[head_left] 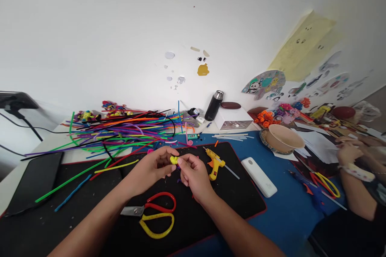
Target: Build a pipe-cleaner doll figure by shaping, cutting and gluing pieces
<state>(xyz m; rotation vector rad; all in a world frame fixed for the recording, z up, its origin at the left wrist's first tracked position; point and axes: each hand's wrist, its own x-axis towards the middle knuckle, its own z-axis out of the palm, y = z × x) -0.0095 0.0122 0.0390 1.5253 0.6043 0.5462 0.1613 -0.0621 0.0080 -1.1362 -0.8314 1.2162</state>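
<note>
Between my two hands, above the black mat [238, 196], is a small curled piece of yellow pipe cleaner [174, 160]. My left hand [153, 166] is closed on its left side, thumb and fingers bent round it. My right hand [194, 174] pinches the right side with thumb and forefinger. A bit of purple shows under the fingers, too small to make out. Just below my hands lie scissors [157, 209] with one red and one yellow handle loop. To the right of my right hand rests a yellow hot glue gun [215, 162] with a clear glue stick in it.
A heap of coloured pipe cleaners [135, 128] spreads along the back left. A black phone [36, 182] lies at the left. Behind stand a black flask [214, 105] and a white box [232, 118]. A white power bank [258, 176] and bowl [285, 138] are right, near another person's arm [356, 168].
</note>
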